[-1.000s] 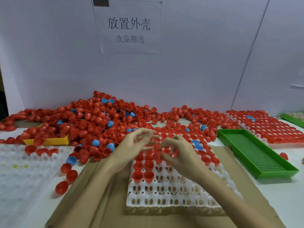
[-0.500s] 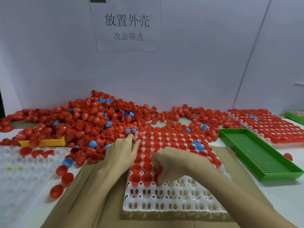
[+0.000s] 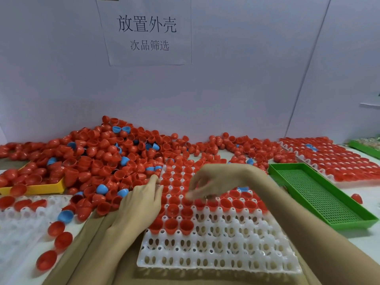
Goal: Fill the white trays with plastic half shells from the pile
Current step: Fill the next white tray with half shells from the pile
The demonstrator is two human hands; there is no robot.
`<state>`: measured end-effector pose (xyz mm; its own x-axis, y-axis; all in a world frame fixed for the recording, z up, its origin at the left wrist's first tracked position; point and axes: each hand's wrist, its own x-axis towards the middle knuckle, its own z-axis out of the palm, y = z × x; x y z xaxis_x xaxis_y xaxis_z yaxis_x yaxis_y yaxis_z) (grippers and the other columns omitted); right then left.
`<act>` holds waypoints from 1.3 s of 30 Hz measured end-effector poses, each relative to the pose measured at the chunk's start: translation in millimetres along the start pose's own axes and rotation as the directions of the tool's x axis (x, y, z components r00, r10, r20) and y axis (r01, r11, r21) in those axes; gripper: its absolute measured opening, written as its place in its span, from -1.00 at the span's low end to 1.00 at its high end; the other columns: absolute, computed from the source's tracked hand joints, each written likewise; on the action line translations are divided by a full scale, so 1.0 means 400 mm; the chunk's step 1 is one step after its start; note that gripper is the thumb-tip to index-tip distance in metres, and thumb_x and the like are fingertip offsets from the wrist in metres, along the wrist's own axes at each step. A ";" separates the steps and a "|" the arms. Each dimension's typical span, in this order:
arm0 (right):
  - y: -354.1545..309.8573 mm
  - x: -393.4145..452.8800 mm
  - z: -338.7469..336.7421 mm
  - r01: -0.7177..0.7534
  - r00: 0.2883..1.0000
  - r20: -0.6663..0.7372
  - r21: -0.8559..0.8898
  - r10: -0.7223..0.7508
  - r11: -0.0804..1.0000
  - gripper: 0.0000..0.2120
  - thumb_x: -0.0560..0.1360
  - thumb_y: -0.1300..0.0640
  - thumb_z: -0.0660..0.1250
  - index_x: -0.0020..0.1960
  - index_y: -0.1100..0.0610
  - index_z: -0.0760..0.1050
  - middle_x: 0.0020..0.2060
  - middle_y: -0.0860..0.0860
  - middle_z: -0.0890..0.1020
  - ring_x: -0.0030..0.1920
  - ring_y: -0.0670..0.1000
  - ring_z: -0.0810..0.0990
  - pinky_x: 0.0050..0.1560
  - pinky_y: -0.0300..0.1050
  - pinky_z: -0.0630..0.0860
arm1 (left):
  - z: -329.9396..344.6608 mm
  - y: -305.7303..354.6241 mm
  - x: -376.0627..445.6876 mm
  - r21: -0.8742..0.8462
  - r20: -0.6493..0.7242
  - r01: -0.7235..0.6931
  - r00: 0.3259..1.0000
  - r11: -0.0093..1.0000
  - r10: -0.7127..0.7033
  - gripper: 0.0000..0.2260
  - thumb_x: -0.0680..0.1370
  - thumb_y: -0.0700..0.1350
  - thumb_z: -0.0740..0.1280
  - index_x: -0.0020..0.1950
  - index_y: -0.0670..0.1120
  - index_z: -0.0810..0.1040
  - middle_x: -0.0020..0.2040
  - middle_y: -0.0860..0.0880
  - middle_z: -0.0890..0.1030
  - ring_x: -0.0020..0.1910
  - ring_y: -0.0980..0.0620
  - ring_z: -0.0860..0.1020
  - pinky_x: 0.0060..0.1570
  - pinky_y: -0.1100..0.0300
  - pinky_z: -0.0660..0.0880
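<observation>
The white perforated plastic tray (image 3: 218,254) was laid lengthwise away from the viewer on brown cardboard (image 3: 86,249). Red plastic half shells (image 3: 178,223) were seated open side up in its far rows. The left hand (image 3: 141,204) was laid flat, fingers straight, on its left edge; the right hand (image 3: 207,182) was hovering with fingers curled, its grip blurred.

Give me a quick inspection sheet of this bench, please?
Surface: white tabletop with brown cardboard sheet under the work.
Job's things: white moulded plastic tray, far rows filled with red shells, near rows empty; big pile of red and blue plastic half shells; filled tray at right.
Clutter: green perforated tray; yellow tray; loose shells at left.
Hands: left hand flat at tray edge; right hand over filled rows, blurred.
Cables: nothing seen.
Surroundings: white wall with paper sign.
</observation>
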<state>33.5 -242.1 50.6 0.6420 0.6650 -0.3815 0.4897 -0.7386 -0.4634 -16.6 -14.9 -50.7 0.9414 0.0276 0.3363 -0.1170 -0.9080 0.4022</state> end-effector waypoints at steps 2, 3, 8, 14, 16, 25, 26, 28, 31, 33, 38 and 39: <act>0.089 0.000 -0.054 0.052 0.993 -0.120 0.331 -0.013 0.942 -0.47 0.63 -0.33 0.25 0.14 0.10 0.69 -0.16 -0.02 0.72 -0.22 -0.09 0.63 -0.19 -0.28 0.58 | -0.006 -0.001 0.001 0.001 0.020 0.006 1.000 1.000 -0.006 -0.75 0.73 0.10 0.07 0.30 0.06 0.43 -0.31 0.06 0.58 -0.36 0.13 0.58 -0.38 0.18 0.51; 0.137 0.008 -0.080 0.081 0.978 -0.208 0.504 0.030 0.860 -0.45 0.65 -0.31 0.22 0.17 0.16 0.68 -0.14 0.03 0.71 -0.20 -0.05 0.63 -0.16 -0.25 0.60 | -0.008 0.001 0.001 0.007 0.024 0.007 1.000 1.000 -0.007 -0.73 0.73 0.11 0.05 0.32 0.07 0.43 -0.31 0.05 0.59 -0.36 0.12 0.58 -0.34 0.14 0.56; 0.417 0.090 -0.167 -0.207 0.450 -0.793 0.354 0.410 0.912 -0.77 0.71 0.10 0.26 0.20 0.20 0.61 0.15 0.27 0.70 0.04 0.14 0.68 0.07 0.04 0.59 | -0.017 0.020 -0.005 0.032 0.025 0.022 0.999 0.999 -0.023 -0.68 0.73 0.15 0.00 0.38 0.10 0.39 -0.33 0.06 0.59 -0.38 0.14 0.58 -0.31 0.17 0.59; 0.632 0.103 -0.160 -0.653 0.541 -0.669 0.047 0.509 0.756 -0.35 0.60 0.29 0.30 0.64 -0.04 0.30 0.61 0.23 0.26 0.55 0.34 0.31 0.51 0.24 0.35 | -0.020 0.021 -0.002 0.053 -0.001 0.074 0.997 0.996 -0.074 -0.74 0.72 0.15 -0.06 0.24 0.17 0.37 -0.36 -0.01 0.59 -0.37 0.10 0.58 -0.27 0.10 0.59; 0.645 0.119 -0.161 -0.627 0.554 -0.672 0.053 0.492 0.777 -0.38 0.56 0.35 0.31 0.57 -0.02 0.42 0.54 0.23 0.40 0.47 0.29 0.45 0.46 0.18 0.44 | -0.013 0.021 0.000 0.016 0.011 0.115 0.993 0.993 -0.115 -0.76 0.71 0.17 -0.06 0.23 0.17 0.33 -0.33 -0.02 0.61 -0.32 0.10 0.60 -0.23 0.07 0.59; 0.589 0.118 -0.145 -0.505 0.413 -0.833 0.127 0.368 0.854 -0.89 0.58 0.23 0.43 0.07 0.09 0.69 0.13 0.15 0.71 0.12 0.19 0.67 0.16 0.18 0.62 | 0.022 0.012 0.004 -0.028 0.083 0.216 0.974 0.976 -0.213 -0.70 0.73 0.16 -0.07 0.17 0.09 0.40 -0.27 0.03 0.62 -0.28 0.13 0.59 -0.27 0.16 0.54; 0.579 0.111 -0.137 -0.472 0.393 -0.845 0.152 0.362 0.868 -0.89 0.59 0.23 0.42 0.09 0.11 0.69 0.12 0.15 0.72 0.10 0.18 0.68 0.16 0.19 0.63 | 0.022 0.015 0.007 -0.031 0.093 0.220 0.972 0.975 -0.217 -0.70 0.73 0.14 -0.06 0.19 0.08 0.40 -0.25 0.03 0.63 -0.26 0.10 0.61 -0.22 0.13 0.58; 0.554 0.092 -0.122 -0.381 0.354 -0.868 0.207 0.349 0.901 -0.90 0.60 0.25 0.43 0.09 0.16 0.69 0.08 0.15 0.73 0.07 0.15 0.69 0.17 0.15 0.64 | 0.021 0.019 0.010 -0.040 0.094 0.233 0.969 0.972 -0.229 -0.70 0.74 0.12 -0.04 0.26 0.06 0.41 -0.22 0.05 0.64 -0.23 0.10 0.62 -0.20 0.14 0.59; 0.500 0.049 -0.092 -0.207 0.307 -0.892 0.278 0.332 0.938 -0.95 0.59 0.24 0.46 0.03 0.16 0.69 -0.03 0.07 0.74 -0.04 0.03 0.69 0.12 0.03 0.67 | 0.021 0.028 0.008 -0.037 0.065 0.246 0.968 0.968 -0.244 -0.70 0.74 0.10 -0.01 0.29 0.03 0.42 -0.22 0.06 0.62 -0.27 0.12 0.60 -0.34 0.22 0.50; 0.449 0.015 -0.060 -0.071 0.336 -0.879 0.334 0.338 0.940 -0.96 0.59 0.24 0.48 -0.01 0.12 0.69 -0.07 0.00 0.73 -0.04 0.00 0.70 0.09 0.01 0.68 | 0.019 0.037 0.001 -0.043 0.028 0.268 0.963 0.963 -0.267 -0.73 0.74 0.09 0.01 0.28 0.03 0.41 -0.27 0.06 0.59 -0.33 0.13 0.57 -0.43 0.24 0.39; 0.311 -0.081 0.040 0.276 0.605 -0.751 0.510 0.265 0.814 -0.92 0.61 0.20 0.45 0.06 0.09 0.71 -0.04 0.07 0.77 0.03 0.12 0.76 0.08 -0.09 0.70 | 0.020 0.044 0.004 -0.073 0.027 0.330 0.944 0.941 -0.328 -0.73 0.75 0.06 0.02 0.30 -0.04 0.36 -0.27 0.05 0.58 -0.32 0.08 0.56 -0.42 0.18 0.36; 0.288 -0.097 0.056 0.310 0.655 -0.723 0.525 0.222 0.792 -0.92 0.62 0.18 0.45 0.08 0.09 0.71 -0.01 0.09 0.77 0.05 0.11 0.76 0.11 -0.11 0.69 | 0.019 0.045 0.003 -0.051 0.021 0.326 0.945 0.944 -0.326 -0.69 0.75 0.08 0.00 0.36 -0.06 0.34 -0.25 0.04 0.60 -0.30 0.06 0.58 -0.39 0.16 0.37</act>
<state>51.9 -350.7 -6.0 0.9554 0.1912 0.2251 0.2776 -0.3207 -0.9056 -15.3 -34.2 -49.5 0.9344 0.3134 0.1693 0.1807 -0.8267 0.5329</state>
